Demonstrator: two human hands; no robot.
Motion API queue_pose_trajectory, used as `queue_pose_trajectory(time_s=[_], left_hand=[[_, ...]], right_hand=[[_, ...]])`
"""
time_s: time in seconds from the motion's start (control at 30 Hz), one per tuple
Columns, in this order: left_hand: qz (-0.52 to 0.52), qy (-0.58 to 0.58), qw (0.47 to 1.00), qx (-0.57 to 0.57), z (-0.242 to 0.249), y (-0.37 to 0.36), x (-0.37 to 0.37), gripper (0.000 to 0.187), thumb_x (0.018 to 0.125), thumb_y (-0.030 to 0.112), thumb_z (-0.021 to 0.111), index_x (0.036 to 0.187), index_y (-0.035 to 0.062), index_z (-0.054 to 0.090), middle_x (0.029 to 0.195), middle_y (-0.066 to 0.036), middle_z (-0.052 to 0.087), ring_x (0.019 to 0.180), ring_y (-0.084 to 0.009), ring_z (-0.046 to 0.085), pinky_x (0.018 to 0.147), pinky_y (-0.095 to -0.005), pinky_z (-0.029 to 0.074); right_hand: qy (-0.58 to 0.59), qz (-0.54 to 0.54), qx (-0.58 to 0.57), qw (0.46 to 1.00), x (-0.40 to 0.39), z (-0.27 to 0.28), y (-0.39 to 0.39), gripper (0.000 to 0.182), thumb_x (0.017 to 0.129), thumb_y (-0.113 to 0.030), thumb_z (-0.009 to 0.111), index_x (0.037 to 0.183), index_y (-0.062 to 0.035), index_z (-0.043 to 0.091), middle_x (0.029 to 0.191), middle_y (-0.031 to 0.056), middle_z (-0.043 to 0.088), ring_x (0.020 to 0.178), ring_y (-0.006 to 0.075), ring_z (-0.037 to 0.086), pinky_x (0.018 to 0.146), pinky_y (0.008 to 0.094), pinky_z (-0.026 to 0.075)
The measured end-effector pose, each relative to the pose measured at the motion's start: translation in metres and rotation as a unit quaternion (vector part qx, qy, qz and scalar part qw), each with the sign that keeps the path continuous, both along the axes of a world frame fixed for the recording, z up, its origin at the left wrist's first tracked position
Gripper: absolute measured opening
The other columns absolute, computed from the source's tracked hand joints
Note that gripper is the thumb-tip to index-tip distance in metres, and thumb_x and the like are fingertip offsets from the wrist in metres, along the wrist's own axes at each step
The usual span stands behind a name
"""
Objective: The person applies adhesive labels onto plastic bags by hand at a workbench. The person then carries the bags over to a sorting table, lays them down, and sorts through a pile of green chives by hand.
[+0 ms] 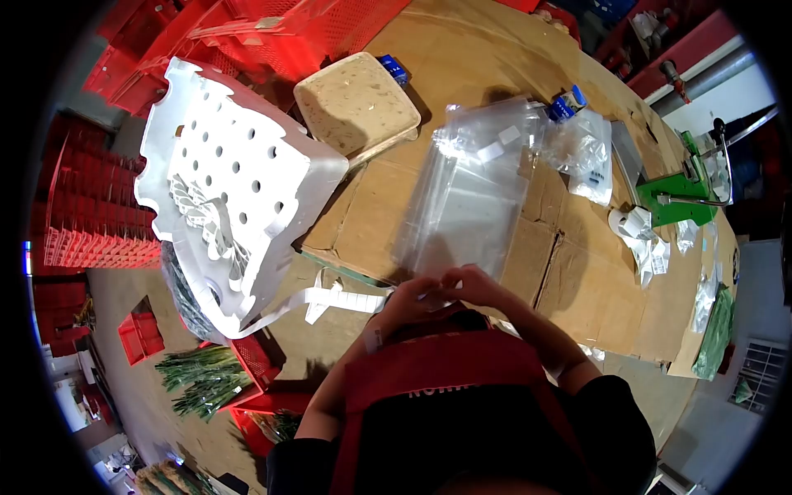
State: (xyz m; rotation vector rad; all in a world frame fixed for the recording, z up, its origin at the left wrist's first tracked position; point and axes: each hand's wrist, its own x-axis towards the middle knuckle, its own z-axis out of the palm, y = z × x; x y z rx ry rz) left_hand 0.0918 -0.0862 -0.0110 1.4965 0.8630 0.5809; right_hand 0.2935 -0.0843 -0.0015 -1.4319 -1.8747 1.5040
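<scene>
My left hand (410, 303) and my right hand (473, 286) meet close to my body, at the near edge of the table. The fingers of both are closed in a pinch. A strip of white labels (351, 300) runs from the white perforated crate (247, 177) to my left hand, which closes on its end. A small pale bit shows between the hands, but what my right fingers hold is hidden. Just beyond my hands lies a stack of clear plastic bags (470, 210). More of the strip lies in loose folds inside the crate.
A beige plastic lid or tub (356, 107) and small blue boxes (568, 104) lie on the cardboard-covered table (586, 272). A green tape dispenser (681, 194) stands right, beside crumpled label backing (643, 243). Red crates (289, 37) are at the back; bundled greenery (202, 379) is lower left.
</scene>
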Motion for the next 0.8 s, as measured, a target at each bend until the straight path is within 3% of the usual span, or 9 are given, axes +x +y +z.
queue_pose_trajectory(time_s=[0.1,0.17,0.23,0.37,0.43,0.57,0.67,0.73,0.8], left_hand=[[-0.040,0.116,0.991,-0.047,0.021,0.004,-0.008,0.024,0.075,0.015,0.062,0.093,0.0002,0.057,0.084,-0.011,0.063,0.079,-0.0188,0.060,0.071,-0.0299,0.047],[-0.023,0.114,0.988,-0.099,0.018,0.002,-0.010,0.023,0.076,0.017,0.062,0.092,0.0003,0.058,0.082,-0.012,0.063,0.077,-0.0190,0.060,0.070,-0.0301,0.047],[-0.004,0.113,0.983,-0.146,0.014,0.001,-0.011,0.022,0.078,0.018,0.061,0.090,0.0005,0.058,0.080,-0.012,0.063,0.075,-0.0192,0.060,0.069,-0.0303,0.047],[0.019,0.065,0.996,-0.053,0.006,0.000,-0.005,0.023,0.080,0.021,0.060,0.089,0.0009,0.058,0.079,-0.014,0.062,0.073,-0.0223,0.061,0.066,-0.0316,0.047],[0.024,0.044,0.998,-0.026,-0.001,-0.002,-0.004,0.023,0.080,0.022,0.060,0.089,0.0011,0.057,0.079,-0.015,0.062,0.072,-0.0241,0.061,0.066,-0.0321,0.047],[0.014,0.138,0.990,0.020,-0.007,-0.002,-0.003,0.026,0.079,0.026,0.060,0.084,0.0009,0.057,0.075,-0.017,0.060,0.071,-0.0310,0.060,0.063,-0.0354,0.046],[0.019,0.211,0.977,0.020,0.011,0.007,-0.002,0.028,0.077,0.028,0.060,0.081,0.0009,0.056,0.073,-0.018,0.059,0.069,-0.0339,0.058,0.061,-0.0376,0.045],[0.012,0.242,0.970,0.010,0.014,0.009,-0.004,0.029,0.076,0.029,0.061,0.080,0.0010,0.056,0.072,-0.018,0.059,0.067,-0.0345,0.058,0.060,-0.0386,0.045],[0.019,0.198,0.980,0.026,0.006,0.005,-0.008,0.028,0.076,0.029,0.061,0.081,0.0017,0.056,0.069,-0.018,0.058,0.066,-0.0347,0.057,0.059,-0.0393,0.044]], right_hand=[[-0.015,-0.042,-0.048,0.998,0.003,-0.013,-0.002,0.021,0.070,-0.022,0.069,0.078,-0.0026,0.064,0.070,0.0089,0.063,0.064,0.0134,0.059,0.062,0.0289,0.047],[0.041,-0.140,-0.073,0.987,0.015,-0.014,0.007,0.019,0.072,-0.020,0.069,0.078,-0.0027,0.064,0.071,0.0072,0.064,0.064,0.0129,0.058,0.062,0.0277,0.047],[0.004,-0.128,-0.064,0.990,0.019,-0.010,0.011,0.019,0.073,-0.019,0.069,0.081,-0.0025,0.064,0.074,0.0064,0.064,0.067,0.0127,0.058,0.063,0.0272,0.047],[0.086,-0.039,-0.080,0.992,0.006,-0.017,-0.006,0.023,0.075,-0.024,0.067,0.084,-0.0032,0.064,0.076,0.0052,0.064,0.071,0.0118,0.058,0.068,0.0270,0.046],[0.053,-0.045,-0.121,0.990,-0.006,-0.018,-0.015,0.023,0.075,-0.024,0.067,0.083,-0.0029,0.064,0.073,0.0040,0.063,0.068,0.0107,0.057,0.064,0.0265,0.046],[0.082,-0.099,-0.112,0.985,-0.013,-0.027,-0.023,0.023,0.075,-0.024,0.067,0.079,-0.0020,0.063,0.069,0.0026,0.062,0.064,0.0101,0.055,0.060,0.0268,0.045],[0.037,-0.106,-0.067,0.991,-0.007,-0.020,-0.015,0.021,0.073,-0.024,0.069,0.077,-0.0032,0.063,0.068,0.0032,0.062,0.060,0.0106,0.055,0.057,0.0266,0.045],[-0.080,-0.239,0.045,0.967,0.007,-0.022,0.001,0.017,0.071,-0.022,0.069,0.077,-0.0067,0.064,0.068,0.0052,0.062,0.057,0.0127,0.056,0.055,0.0273,0.046],[-0.244,-0.155,0.214,0.933,0.044,-0.059,0.014,0.031,0.068,-0.031,0.070,0.093,-0.0139,0.063,0.072,0.0070,0.063,0.064,0.0215,0.061,0.058,0.0338,0.047]])
